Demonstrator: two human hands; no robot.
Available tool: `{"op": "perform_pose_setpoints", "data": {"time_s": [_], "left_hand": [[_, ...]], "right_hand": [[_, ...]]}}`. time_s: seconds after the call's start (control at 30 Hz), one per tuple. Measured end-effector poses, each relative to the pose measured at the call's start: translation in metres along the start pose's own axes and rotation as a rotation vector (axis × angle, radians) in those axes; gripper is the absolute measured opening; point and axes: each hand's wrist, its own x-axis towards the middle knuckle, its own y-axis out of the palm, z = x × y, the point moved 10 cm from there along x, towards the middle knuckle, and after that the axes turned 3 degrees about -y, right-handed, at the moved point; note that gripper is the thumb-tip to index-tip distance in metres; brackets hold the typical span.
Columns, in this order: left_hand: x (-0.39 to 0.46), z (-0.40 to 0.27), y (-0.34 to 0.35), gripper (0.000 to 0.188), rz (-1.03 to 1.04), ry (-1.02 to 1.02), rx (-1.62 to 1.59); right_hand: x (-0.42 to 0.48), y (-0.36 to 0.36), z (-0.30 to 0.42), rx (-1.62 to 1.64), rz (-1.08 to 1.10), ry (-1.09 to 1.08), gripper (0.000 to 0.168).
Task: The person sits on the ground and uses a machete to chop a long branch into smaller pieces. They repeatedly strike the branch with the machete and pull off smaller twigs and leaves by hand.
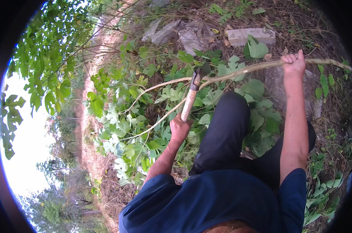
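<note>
My left hand (pixel 180 128) is closed around the pale wooden handle of a billhook-like hand tool (pixel 190 100). Its metal socket and short dark blade lie at the fork of a long, bare branch (pixel 254 67), across the upper side of the thinner stem. Whether the blade touches or cuts the wood cannot be told. On the right, my right hand (pixel 294 62) grips the thick part of this branch, with fingers curled around it. From the fork, two thinner stems run down to the left, among broad green lobed leaves (pixel 213 97).
My bent knee (pixel 234 107) is close below the branch. A pale rectangular block (pixel 251 37) and rough rocks (pixel 194 35) lie on dry grass beyond it. A flat stone (pixel 280 87) sits under the branch. Leafy twigs (pixel 48 58) hang at upper left.
</note>
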Motion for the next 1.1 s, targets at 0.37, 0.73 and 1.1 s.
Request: {"op": "perform_pose_setpoints", "data": {"time_s": [0.37, 0.73, 1.1], "left_hand": [[-0.024, 0.002, 0.058, 0.027, 0.359, -0.317, -0.534], [0.002, 0.002, 0.018, 0.028, 0.131, -0.128, -0.172], [0.002, -0.025, -0.004, 0.028, 0.089, 0.013, 0.028]], "right_hand": [[0.0, -0.002, 0.001, 0.004, -0.021, -0.001, 0.043], [-0.003, -0.001, 0.002, 0.017, -0.022, 0.012, 0.042], [-0.004, -0.004, 0.007, -0.002, -0.041, -0.004, 0.042]]}}
